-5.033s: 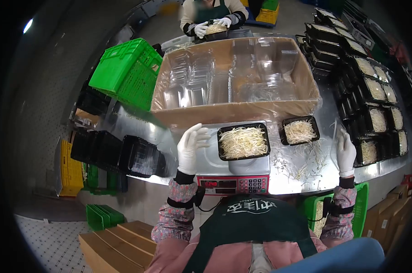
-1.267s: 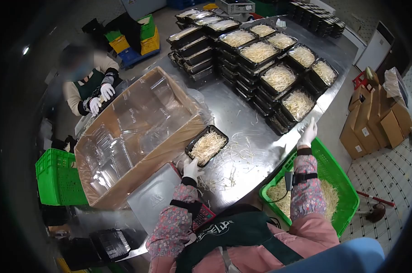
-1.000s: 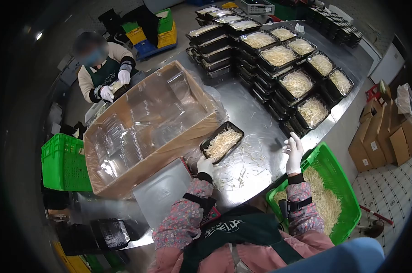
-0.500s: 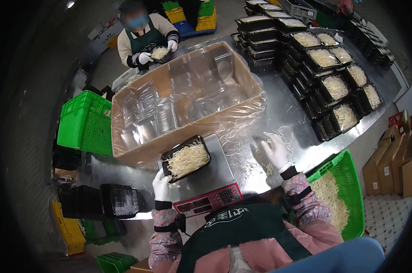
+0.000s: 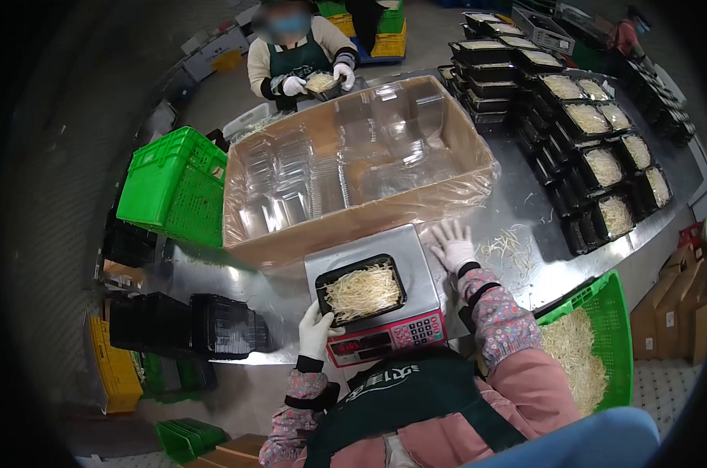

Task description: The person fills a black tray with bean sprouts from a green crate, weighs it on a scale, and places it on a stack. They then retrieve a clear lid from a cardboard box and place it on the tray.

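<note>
A black tray of bean sprouts (image 5: 363, 288) sits on the steel platform of a scale (image 5: 385, 257) with a red keypad. My left hand (image 5: 317, 331), in a white glove, grips the tray's near left corner. My right hand (image 5: 452, 246), also gloved, lies flat with fingers spread on the metal table just right of the scale. Loose sprouts (image 5: 509, 246) lie scattered on the table beside that hand.
A big cardboard box (image 5: 353, 168) lined with plastic and holding clear lids stands behind the scale. Stacks of filled black trays (image 5: 595, 168) stand at right, a green crate of sprouts (image 5: 584, 355) at my right side, empty black trays (image 5: 182, 324) at left. Another person (image 5: 299, 51) works across the table.
I swung the tray of sprouts from the table's right side onto the scale with my left hand. My right hand came in from the crate's edge to the table by the scale.
</note>
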`<move>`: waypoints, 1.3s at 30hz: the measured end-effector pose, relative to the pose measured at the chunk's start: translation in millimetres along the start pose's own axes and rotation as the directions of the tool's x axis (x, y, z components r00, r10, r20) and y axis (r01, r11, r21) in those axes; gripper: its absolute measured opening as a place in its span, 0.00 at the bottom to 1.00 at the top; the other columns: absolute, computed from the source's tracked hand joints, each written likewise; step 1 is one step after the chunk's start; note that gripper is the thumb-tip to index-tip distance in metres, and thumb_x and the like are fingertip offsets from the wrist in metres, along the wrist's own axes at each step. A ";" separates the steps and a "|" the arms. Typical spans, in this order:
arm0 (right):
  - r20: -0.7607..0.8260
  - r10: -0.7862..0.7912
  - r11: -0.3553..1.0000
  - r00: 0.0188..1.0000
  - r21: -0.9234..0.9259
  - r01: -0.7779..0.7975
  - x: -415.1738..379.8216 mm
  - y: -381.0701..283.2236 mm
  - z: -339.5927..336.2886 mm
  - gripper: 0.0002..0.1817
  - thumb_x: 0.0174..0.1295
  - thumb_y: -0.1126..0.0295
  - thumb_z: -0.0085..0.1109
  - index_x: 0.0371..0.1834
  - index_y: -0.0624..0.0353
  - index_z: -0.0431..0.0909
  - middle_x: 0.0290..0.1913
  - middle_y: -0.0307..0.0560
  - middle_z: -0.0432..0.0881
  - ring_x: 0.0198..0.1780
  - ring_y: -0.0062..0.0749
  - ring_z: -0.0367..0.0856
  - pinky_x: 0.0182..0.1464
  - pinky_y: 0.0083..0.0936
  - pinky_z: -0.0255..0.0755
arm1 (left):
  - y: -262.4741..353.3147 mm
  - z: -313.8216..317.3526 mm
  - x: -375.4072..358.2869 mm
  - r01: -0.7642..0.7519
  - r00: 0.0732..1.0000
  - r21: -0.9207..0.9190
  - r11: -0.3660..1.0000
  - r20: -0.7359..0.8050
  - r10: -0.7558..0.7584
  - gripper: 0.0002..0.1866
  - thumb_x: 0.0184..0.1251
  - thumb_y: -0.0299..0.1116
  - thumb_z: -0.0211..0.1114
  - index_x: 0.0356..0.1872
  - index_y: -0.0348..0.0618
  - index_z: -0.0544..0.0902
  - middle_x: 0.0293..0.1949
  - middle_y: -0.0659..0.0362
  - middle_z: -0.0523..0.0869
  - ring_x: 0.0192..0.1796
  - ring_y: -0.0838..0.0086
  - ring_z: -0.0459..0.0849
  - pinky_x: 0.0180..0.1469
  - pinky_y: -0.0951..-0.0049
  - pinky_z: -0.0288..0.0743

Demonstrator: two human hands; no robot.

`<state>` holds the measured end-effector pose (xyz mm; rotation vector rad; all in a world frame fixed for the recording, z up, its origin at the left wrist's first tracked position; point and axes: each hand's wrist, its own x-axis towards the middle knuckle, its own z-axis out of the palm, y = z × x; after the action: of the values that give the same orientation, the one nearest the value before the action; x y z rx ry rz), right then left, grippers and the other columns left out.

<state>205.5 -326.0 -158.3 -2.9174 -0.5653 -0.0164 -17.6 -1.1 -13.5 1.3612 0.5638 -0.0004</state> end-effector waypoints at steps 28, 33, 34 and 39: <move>-0.127 -0.890 0.403 0.438 0.230 0.886 -90.5 -322.9 -0.2 0.42 0.58 0.44 0.56 0.72 0.58 0.61 0.73 0.53 0.62 0.75 0.48 0.54 0.75 0.50 0.44 | 48.2 -125.4 -58.1 -0.409 0.816 -0.142 0.901 -0.499 0.292 0.30 0.56 0.19 0.50 0.65 0.37 0.71 0.46 0.53 0.83 0.27 0.73 0.83 0.21 0.76 0.80; -0.086 -0.663 0.709 0.744 0.247 0.660 -105.8 -208.7 -65.1 0.41 0.64 0.42 0.53 0.73 0.60 0.60 0.75 0.56 0.60 0.76 0.51 0.55 0.74 0.52 0.46 | 33.8 -86.8 -15.7 -0.306 0.919 -0.134 0.942 -0.299 0.256 0.31 0.57 0.17 0.48 0.67 0.34 0.69 0.51 0.51 0.83 0.35 0.69 0.87 0.23 0.74 0.83; -0.094 -0.531 0.814 0.842 0.219 0.538 -109.7 -180.3 -73.9 0.41 0.65 0.42 0.52 0.73 0.60 0.60 0.74 0.58 0.61 0.76 0.52 0.56 0.74 0.52 0.47 | 31.0 -70.9 -6.9 -0.265 0.949 -0.177 0.948 -0.219 0.225 0.31 0.57 0.16 0.48 0.67 0.34 0.68 0.53 0.50 0.82 0.38 0.67 0.87 0.24 0.73 0.84; -0.077 0.245 0.963 0.966 0.137 -0.233 -177.5 -68.9 -84.2 0.40 0.68 0.43 0.49 0.72 0.63 0.60 0.73 0.65 0.60 0.74 0.61 0.56 0.73 0.54 0.50 | 9.7 27.0 30.4 -0.080 0.989 -0.206 0.975 0.105 0.103 0.28 0.60 0.16 0.47 0.64 0.35 0.70 0.47 0.52 0.83 0.25 0.68 0.83 0.23 0.73 0.83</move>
<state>17.0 -342.7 -71.6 -2.8221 -0.1885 -0.0824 22.2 -14.0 -13.5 1.1807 0.3929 0.0519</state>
